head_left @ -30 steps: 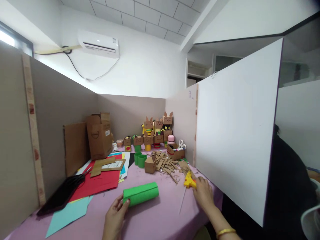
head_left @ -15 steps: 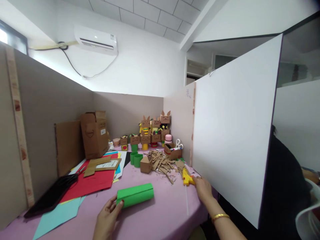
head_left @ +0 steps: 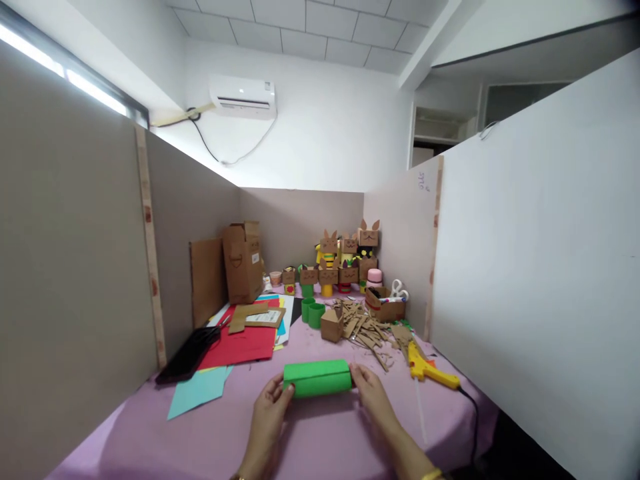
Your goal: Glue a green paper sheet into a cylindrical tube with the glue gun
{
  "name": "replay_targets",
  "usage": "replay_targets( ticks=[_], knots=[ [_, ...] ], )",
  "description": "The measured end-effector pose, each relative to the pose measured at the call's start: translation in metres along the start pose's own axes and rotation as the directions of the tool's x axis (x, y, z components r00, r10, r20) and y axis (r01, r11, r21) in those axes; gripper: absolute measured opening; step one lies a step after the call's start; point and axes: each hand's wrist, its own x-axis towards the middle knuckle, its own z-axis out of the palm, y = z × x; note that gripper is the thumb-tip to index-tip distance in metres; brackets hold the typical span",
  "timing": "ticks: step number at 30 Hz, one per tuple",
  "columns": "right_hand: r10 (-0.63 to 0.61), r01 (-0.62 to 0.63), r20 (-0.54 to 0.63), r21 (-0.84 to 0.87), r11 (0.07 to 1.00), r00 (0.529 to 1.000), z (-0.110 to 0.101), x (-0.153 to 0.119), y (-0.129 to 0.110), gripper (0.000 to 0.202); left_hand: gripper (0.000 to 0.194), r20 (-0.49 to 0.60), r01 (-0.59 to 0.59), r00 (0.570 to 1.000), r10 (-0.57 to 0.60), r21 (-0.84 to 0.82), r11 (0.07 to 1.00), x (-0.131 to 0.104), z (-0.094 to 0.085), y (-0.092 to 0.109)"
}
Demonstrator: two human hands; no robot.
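A bright green rolled tube [head_left: 320,383] lies sideways just above or on the cloth in front of me; which one I cannot tell. A seam runs along its length. My left hand [head_left: 274,399] is closed on the left end, thumb in front. At the other end my right hand [head_left: 367,387] has its fingers closed around the edge, some of them hidden. To the right of that hand, a yellow hot glue gun [head_left: 423,368] lies on the table, its black cord running toward the front edge. A clear glue stick [head_left: 420,410] lies below its nozzle.
Cardboard strips [head_left: 363,327] are heaped mid-table beside a small cardboard box [head_left: 332,325] and green rings [head_left: 315,315]. Coloured sheets [head_left: 240,350] and a black device [head_left: 186,360] lie left. Cardboard animal figures [head_left: 329,273] stand behind. Grey partitions [head_left: 195,193] enclose the table.
My right hand has let go of the glue gun and moved left onto the tube's right end. The tube is now more level. The view has turned left.
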Motion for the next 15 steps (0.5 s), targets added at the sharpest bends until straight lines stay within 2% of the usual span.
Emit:
replay_targets(
  ticks=[3, 7, 11, 15],
  knots=[
    [0.025, -0.019, -0.034, 0.182, 0.983, 0.999, 0.014, -0.006, 0.009, 0.052, 0.051, 0.04, -0.062, 0.997, 0.061, 0.035, 0.997, -0.001, 0.0, -0.001],
    [0.06, -0.043, -0.04, 0.33, 0.943, 0.997, 0.007, -0.007, 0.015, 0.049, 0.045, 0.072, -0.138, 0.989, 0.131, 0.096, 0.986, -0.008, 0.004, 0.003],
    [0.065, -0.06, 0.0, 0.395, 0.917, 0.998, 0.002, -0.007, 0.011, 0.046, 0.034, 0.122, -0.164, 0.981, 0.149, 0.12, 0.979, -0.013, 0.005, 0.004],
    [0.046, -0.063, 0.052, 0.403, 0.913, 0.998, 0.007, -0.01, 0.006, 0.041, 0.039, 0.124, -0.14, 0.984, 0.129, 0.079, 0.987, -0.009, 0.001, 0.001]
  ],
)
